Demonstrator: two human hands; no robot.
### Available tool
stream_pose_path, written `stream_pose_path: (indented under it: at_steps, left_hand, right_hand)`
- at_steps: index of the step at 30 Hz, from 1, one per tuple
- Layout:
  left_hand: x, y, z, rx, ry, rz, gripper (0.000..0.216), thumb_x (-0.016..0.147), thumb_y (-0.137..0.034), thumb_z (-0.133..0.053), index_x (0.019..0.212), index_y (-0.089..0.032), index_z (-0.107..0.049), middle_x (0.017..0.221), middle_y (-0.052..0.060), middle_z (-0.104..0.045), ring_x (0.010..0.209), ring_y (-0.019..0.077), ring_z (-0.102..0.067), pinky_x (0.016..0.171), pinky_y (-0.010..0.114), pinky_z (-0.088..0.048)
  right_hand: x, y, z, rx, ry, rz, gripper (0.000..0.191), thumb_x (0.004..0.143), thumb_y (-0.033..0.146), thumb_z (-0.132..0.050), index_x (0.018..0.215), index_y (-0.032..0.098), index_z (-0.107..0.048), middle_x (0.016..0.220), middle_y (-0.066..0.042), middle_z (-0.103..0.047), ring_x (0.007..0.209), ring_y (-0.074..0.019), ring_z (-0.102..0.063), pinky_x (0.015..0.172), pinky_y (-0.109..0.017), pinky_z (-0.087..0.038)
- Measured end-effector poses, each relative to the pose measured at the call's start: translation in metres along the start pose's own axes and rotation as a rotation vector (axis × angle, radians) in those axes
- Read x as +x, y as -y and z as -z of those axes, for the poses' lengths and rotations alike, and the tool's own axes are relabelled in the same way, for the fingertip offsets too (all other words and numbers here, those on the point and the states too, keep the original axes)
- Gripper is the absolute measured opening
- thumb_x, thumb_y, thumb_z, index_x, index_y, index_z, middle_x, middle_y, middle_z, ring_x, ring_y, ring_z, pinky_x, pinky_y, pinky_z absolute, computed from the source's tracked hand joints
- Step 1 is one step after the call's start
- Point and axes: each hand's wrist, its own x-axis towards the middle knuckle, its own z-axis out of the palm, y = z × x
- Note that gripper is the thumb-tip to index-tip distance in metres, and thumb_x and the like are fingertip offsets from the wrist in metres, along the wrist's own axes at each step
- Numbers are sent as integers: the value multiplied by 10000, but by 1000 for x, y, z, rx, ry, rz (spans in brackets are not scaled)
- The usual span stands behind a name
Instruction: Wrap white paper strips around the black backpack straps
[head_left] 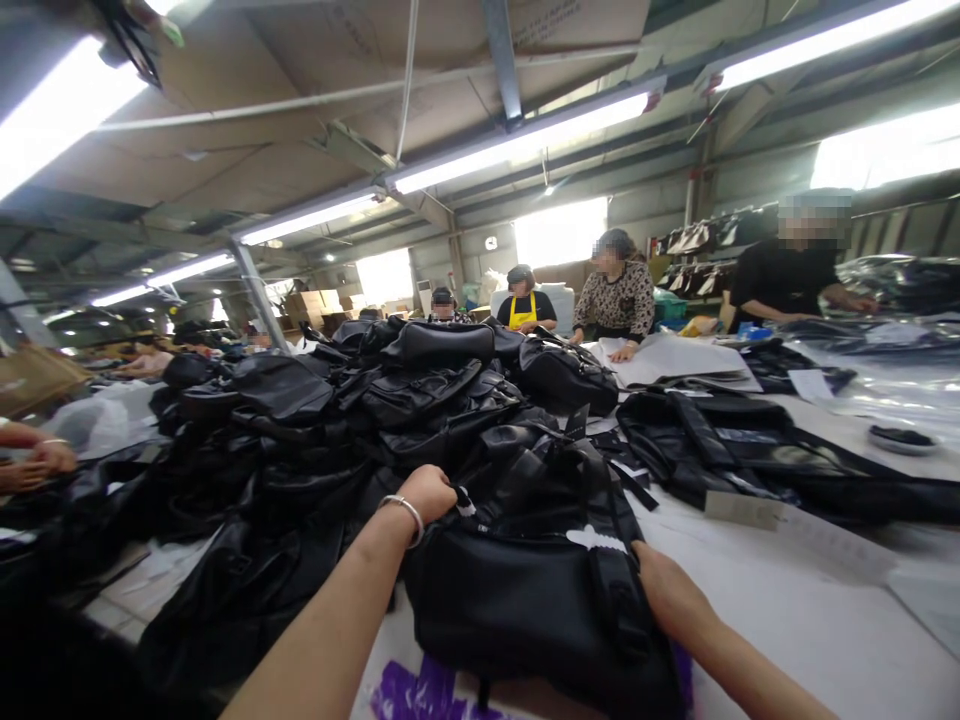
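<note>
A black leather-like bag [517, 590] lies in front of me, with a buckled strap down its right part. A white strip [596, 540] shows along its upper seam. My left hand [429, 495], with a silver bangle at the wrist, is closed on the bag's upper left edge beside a small black-and-white piece. At the right side of the bag, my right hand [667, 585] grips the edge; most of its fingers are hidden behind the bag. Purple plastic [427, 690] shows under the bag's lower side.
A heap of black bags [300, 400] fills the left and far side. Another flat black bag [720, 450] and card strips [802, 530] lie on the white table [750, 620]. Co-workers stand across it; another person's hands [45, 460] show at far left.
</note>
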Motion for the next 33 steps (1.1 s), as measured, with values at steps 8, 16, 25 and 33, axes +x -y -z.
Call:
stream_pose_path:
  at_steps: [8,16,25,33]
  left_hand:
    - [-94,-14,-43,192,-104,-49,539,784,-99,-543,1323,-91,-540,1123,197,-643,928,278,-656,821,355,-510]
    - [-135,19,-96,425,-269,-63,612,880,-338,-568,1446,-158,-422,1499,194,-373,1226,334,-507,969,428,-495]
    - [-75,5,-30,254,-291,-443,481,979,-445,-344,1269,-173,-616,1402,114,-537,1381,281,-374,1140,480,-338]
    - [-70,37,-112,215,-136,-358,566,918,-458,-438,1408,-178,-477,1561,92,-307,1458,311,-216,1172,547,-247]
  right_hand:
    - [-3,-2,-1,-9,4,30,131,898,244,-401,886,192,-521,943,-160,-696,944,-286,-660,801,-339,-429]
    - [-5,6,4,-19,0,-3,149,896,238,-397,931,179,-529,961,-171,-699,960,-286,-657,806,-334,-431]
    - [-9,9,5,-18,-7,-27,146,910,228,-402,929,179,-538,957,-157,-698,959,-263,-656,799,-314,-426]
    - [-8,14,5,77,-67,-81,134,879,265,-453,897,180,-554,945,-155,-694,916,-271,-646,744,-329,-412]
